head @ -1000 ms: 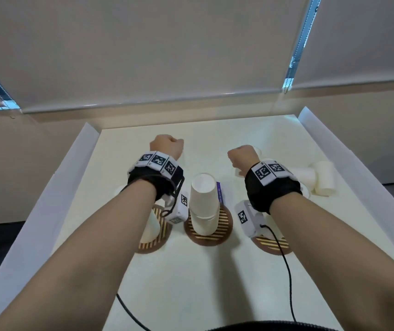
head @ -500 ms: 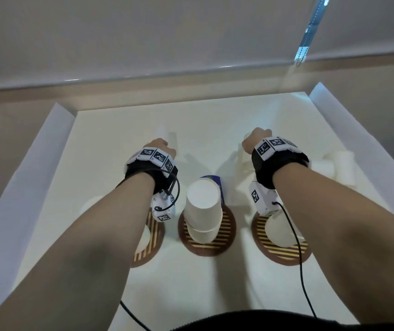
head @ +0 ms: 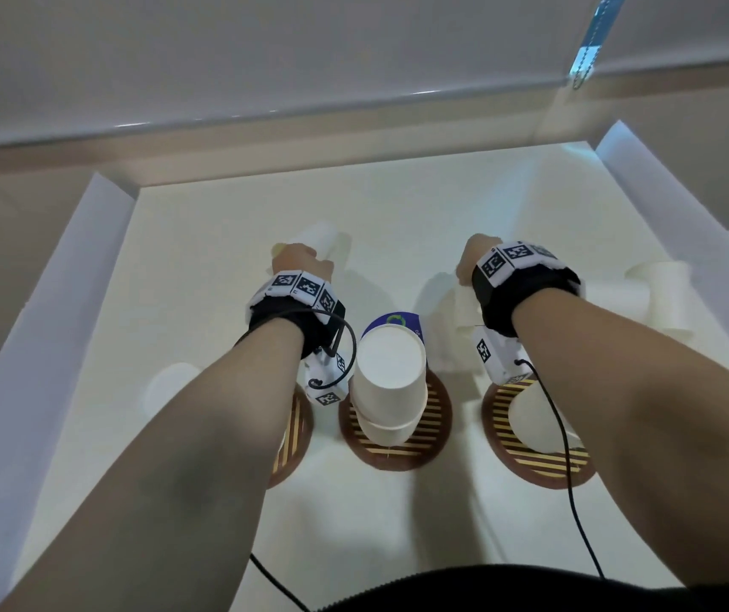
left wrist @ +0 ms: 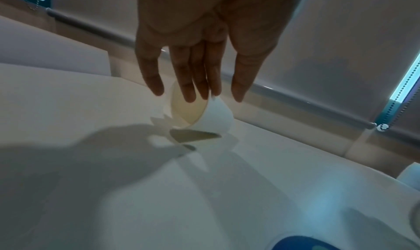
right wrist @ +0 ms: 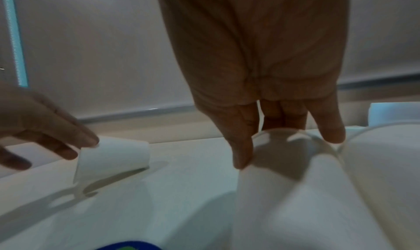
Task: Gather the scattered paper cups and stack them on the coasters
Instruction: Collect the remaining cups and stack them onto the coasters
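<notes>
**Both hands have reached loose cups at the back of the worktop**

A second ago our fists hung in the air above the coasters; now both have dropped forward onto cups lying on the white worktop [head: 398, 523]. That shift tells us a fresh pickup is under way, one cup for each side.

Our left hand [left wrist: 200, 43] has its fingers [left wrist: 189, 85] straight and spread over the mouth of a tipped paper cup [left wrist: 204, 117], which is on its side with one edge lifted off the surface. The fingertips seem to touch the rim, but nothing has curled round it, so we judge this cup is not yet held. In the head view the same cup [head: 316, 238] pokes out beyond the knuckles.

Our right hand [right wrist: 268, 74] pinches the rim of a second paper cup [right wrist: 293, 191], thumb on one side and fingers on the other; that cup looks secured and tilted toward the wrist.

The middle coaster [head: 435, 448] carries a stack of upside-down cups [head: 389, 386]. The right coaster [head: 534, 461] bears one cup, and the left coaster [head: 296, 435] is mostly hidden under our forearm. More cups [head: 658, 293] lie by the right wall, and one more [head: 168, 386] sits left of our forearm, so plenty of gathering remains.
</notes>
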